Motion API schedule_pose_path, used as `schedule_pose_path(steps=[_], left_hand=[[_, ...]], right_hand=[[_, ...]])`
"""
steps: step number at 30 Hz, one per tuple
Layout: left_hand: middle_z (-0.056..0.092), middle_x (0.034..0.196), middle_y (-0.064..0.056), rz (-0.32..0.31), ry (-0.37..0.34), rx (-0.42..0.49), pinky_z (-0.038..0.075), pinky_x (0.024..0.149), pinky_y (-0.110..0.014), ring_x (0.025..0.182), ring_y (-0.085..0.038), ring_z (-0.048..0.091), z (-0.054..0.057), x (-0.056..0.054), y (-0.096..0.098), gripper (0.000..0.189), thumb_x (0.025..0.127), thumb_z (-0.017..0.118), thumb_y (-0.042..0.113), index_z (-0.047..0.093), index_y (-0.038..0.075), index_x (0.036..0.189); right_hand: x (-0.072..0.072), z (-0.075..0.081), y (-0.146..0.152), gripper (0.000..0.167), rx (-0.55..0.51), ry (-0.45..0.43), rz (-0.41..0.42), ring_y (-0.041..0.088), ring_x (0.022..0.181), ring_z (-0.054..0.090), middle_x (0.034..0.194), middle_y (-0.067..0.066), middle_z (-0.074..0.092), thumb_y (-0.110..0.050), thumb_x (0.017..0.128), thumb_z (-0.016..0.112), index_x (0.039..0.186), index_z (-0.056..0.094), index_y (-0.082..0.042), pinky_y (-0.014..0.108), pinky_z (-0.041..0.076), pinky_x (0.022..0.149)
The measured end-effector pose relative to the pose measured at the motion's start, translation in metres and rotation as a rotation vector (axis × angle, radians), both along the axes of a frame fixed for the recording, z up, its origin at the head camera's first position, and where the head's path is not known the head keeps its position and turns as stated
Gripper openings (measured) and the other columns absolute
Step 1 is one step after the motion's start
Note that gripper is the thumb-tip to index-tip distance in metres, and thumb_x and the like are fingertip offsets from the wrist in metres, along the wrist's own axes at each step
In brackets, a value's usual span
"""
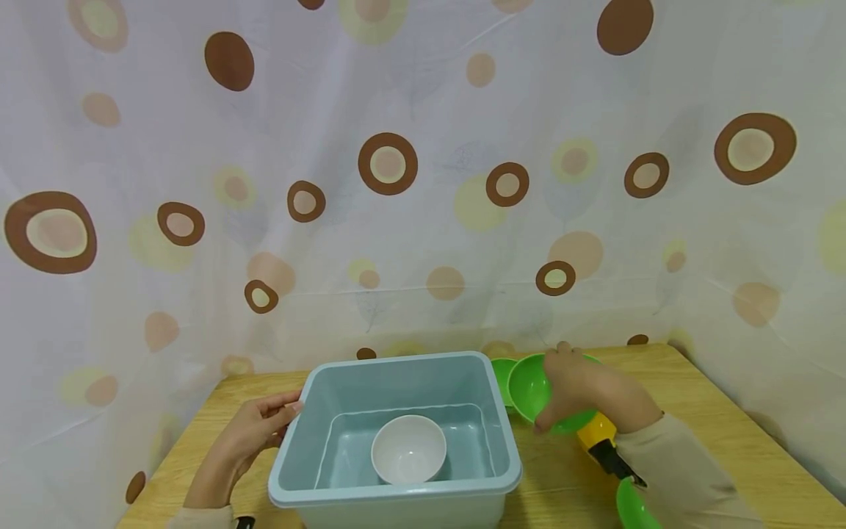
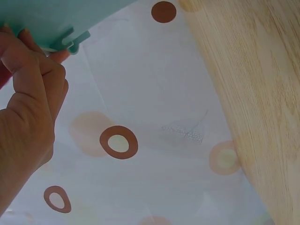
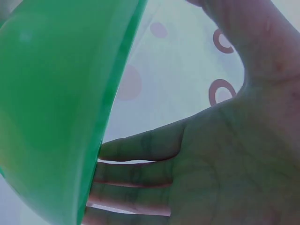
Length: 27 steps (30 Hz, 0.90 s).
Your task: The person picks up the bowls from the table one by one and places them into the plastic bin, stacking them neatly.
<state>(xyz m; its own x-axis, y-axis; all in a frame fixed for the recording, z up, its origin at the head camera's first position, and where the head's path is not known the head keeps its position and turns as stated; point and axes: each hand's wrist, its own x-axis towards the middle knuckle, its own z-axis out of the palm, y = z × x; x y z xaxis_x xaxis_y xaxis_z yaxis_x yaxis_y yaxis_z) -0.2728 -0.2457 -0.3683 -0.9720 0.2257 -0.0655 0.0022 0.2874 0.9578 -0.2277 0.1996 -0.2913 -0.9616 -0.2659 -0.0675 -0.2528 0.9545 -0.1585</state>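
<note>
A light blue plastic tub stands on the table with a white bowl inside it. My left hand grips the tub's left rim; in the left wrist view its fingers are curled at the tub's edge. To the right of the tub, my right hand holds a green bowl across its rim, thumb and fingers spread apart. The right wrist view shows the side of this green bowl with several fingers against its rim; most of the thumb is out of frame there.
Another green bowl is partly hidden behind the held one. A yellow object, its kind unclear, shows below the right hand. A further green item lies near the right sleeve. A patterned curtain hangs behind the wooden table.
</note>
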Motion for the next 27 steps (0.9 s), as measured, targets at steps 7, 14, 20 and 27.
schedule_pose_path(steps=[7,14,20,27], left_hand=[[0.063,0.083,-0.003,-0.005,0.007,-0.021,0.053,0.063,-0.03,0.07,-0.016,0.06,0.002,0.0,-0.001,0.058,0.098,0.057,0.024,0.038,-0.008,0.142],[0.063,0.083,-0.005,-0.008,0.023,-0.051,0.054,0.062,-0.031,0.07,-0.017,0.06,0.003,0.001,-0.002,0.058,0.098,0.058,0.024,0.04,-0.01,0.141],[0.066,0.085,-0.006,-0.002,0.025,-0.079,0.054,0.062,-0.032,0.07,-0.018,0.061,0.006,0.0,0.0,0.056,0.098,0.059,0.025,0.043,-0.01,0.139],[0.067,0.086,-0.006,-0.036,0.032,-0.083,0.055,0.063,-0.032,0.069,-0.018,0.063,0.007,-0.001,0.0,0.055,0.099,0.057,0.023,0.041,-0.011,0.14]], right_hand=[[-0.003,0.012,-0.005,0.09,0.012,-0.003,-0.006,0.035,0.087,0.045,0.095,0.019,0.047,-0.045,0.056,0.088,0.109,0.05,0.015,0.046,0.049,0.075],[-0.004,0.026,-0.014,0.095,0.028,0.033,0.033,0.038,0.09,0.046,0.1,0.022,0.047,-0.047,0.056,0.089,0.113,0.049,0.017,0.048,0.048,0.08],[-0.006,0.04,-0.025,0.096,0.038,0.059,0.076,0.038,0.092,0.045,0.102,0.023,0.047,-0.047,0.059,0.087,0.116,0.047,0.018,0.047,0.048,0.081],[-0.01,0.055,-0.046,0.087,-0.004,0.094,0.148,0.032,0.085,0.045,0.093,0.016,0.046,-0.045,0.061,0.087,0.113,0.051,0.014,0.041,0.045,0.075]])
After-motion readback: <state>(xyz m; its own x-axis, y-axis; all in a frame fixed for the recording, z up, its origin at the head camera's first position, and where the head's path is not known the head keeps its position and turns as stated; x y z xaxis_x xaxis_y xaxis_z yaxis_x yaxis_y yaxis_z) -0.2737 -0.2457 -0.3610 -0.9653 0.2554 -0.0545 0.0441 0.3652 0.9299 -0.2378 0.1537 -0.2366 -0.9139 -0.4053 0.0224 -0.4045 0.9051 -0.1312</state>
